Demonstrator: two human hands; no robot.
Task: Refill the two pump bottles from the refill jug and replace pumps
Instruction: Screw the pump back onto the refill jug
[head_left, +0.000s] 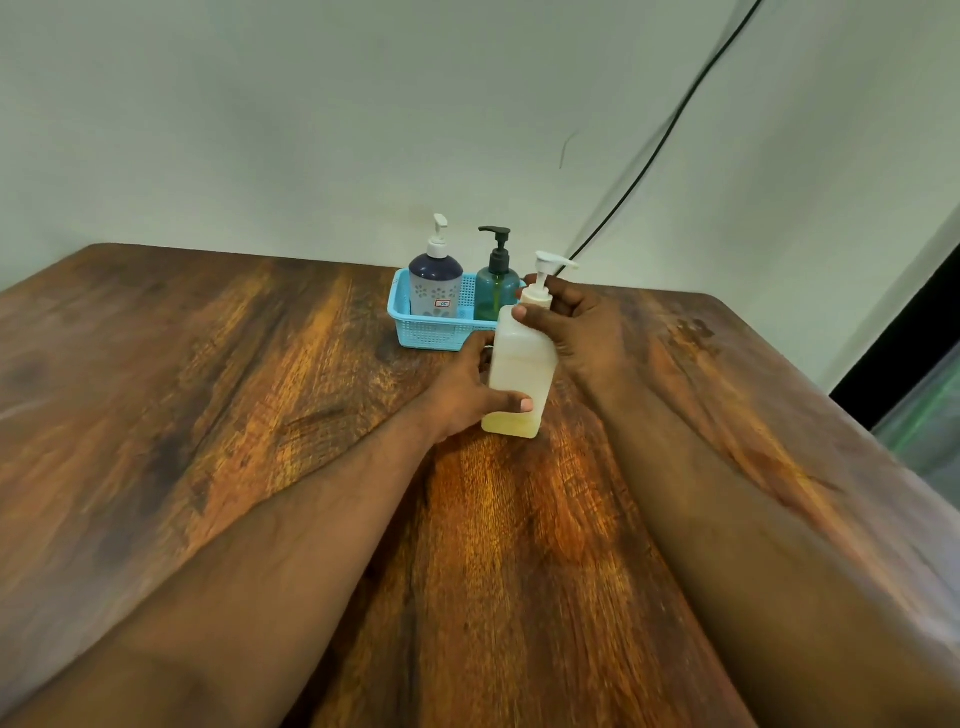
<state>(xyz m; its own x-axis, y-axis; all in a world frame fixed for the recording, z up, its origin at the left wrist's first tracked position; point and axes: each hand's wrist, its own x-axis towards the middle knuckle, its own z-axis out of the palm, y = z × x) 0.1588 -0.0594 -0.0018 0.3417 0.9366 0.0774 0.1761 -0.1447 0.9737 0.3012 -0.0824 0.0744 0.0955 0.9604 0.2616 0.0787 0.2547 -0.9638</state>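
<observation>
Near the table's (208, 415) far edge, the left hand (462, 395) grips a translucent bottle's (519, 374) body. The right hand (576, 322) pinches its pump collar (536, 297).

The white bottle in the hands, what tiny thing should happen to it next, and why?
Probably twist the pump collar loose. The right hand already pinches that collar, the left hand steadies the white bottle on the table, and only a thin yellow layer sits at its bottom, so it looks ready for refilling.

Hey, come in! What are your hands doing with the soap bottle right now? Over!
Left hand grips white pump bottle low. Right hand holds its pump collar. Little yellow liquid inside. Nothing blocking; basket behind.
</observation>
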